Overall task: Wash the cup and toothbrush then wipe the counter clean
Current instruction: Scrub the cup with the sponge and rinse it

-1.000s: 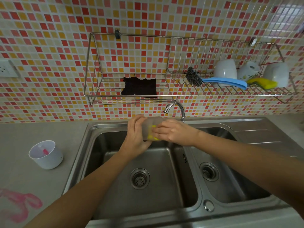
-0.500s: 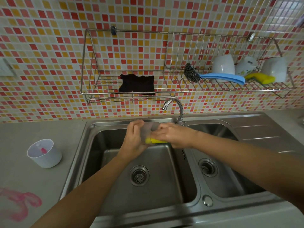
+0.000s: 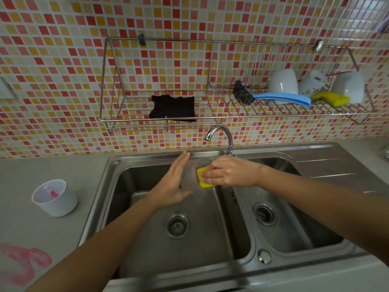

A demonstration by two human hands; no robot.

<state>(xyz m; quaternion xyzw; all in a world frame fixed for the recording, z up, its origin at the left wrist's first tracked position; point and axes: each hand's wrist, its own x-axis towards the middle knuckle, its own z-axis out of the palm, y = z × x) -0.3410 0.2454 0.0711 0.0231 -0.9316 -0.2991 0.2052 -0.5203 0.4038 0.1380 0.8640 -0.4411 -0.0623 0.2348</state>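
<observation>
My left hand point(image 3: 173, 186) holds a clear cup point(image 3: 190, 175) over the left basin of the sink point(image 3: 117, 163). The fingers point(image 3: 181, 165) are stretched almost flat along the side of the cup and the thumb goes under it, so the cup is pinched between them. My right hand point(image 3: 229, 172) is closed on a yellow sponge point(image 3: 203, 178) and presses it against the cup. The cup is blurred, so I cannot tell which way its mouth points. Both hands are just below the tap point(image 3: 223, 135).

On the counter point(image 3: 42, 239), to the left of the sink and well apart from my hands, a white cup point(image 3: 55, 199) stands upright with something pink inside; it may be the toothbrush, but it is too small to be sure. Near the front left there is a pink smear point(image 3: 23, 262) on the counter.

On the wall rack point(image 3: 109, 81) lies a black cloth point(image 3: 172, 107). More to the right I see a steel scrubber point(image 3: 242, 94) with a blue handle, three white mugs point(image 3: 283, 83) and another yellow sponge.
</observation>
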